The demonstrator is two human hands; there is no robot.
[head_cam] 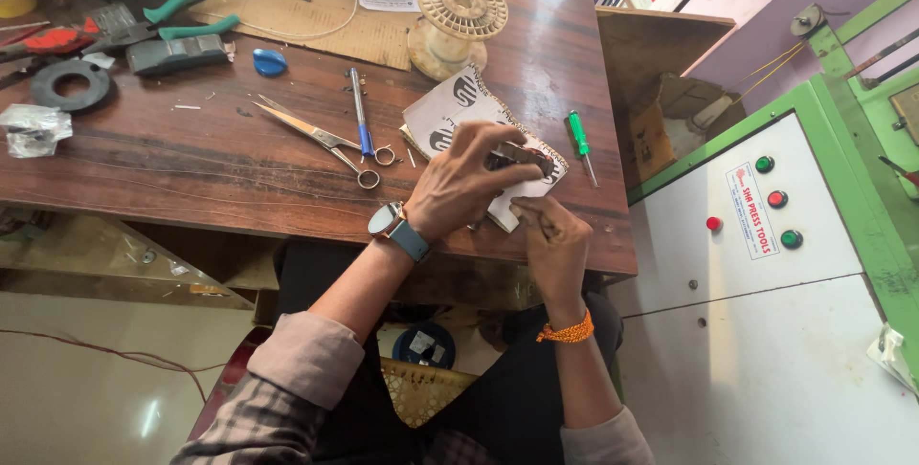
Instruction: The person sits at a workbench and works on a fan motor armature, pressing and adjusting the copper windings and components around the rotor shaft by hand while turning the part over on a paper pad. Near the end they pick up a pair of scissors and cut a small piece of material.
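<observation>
Your left hand [466,178] grips a small dark ridged metal part [518,155] above the white printed paper sheet [450,113] at the brown wooden table's [191,168] edge; your right hand's [553,240] fingers pinch beneath it.

Single head-worn view: looks steeply down from above the seated person, close over the wooden table [239,168] edge, taking in both hands, forearms and lap at centre, the tabletop beyond, and a green-and-white machine cabinet [766,331] at right.
</observation>
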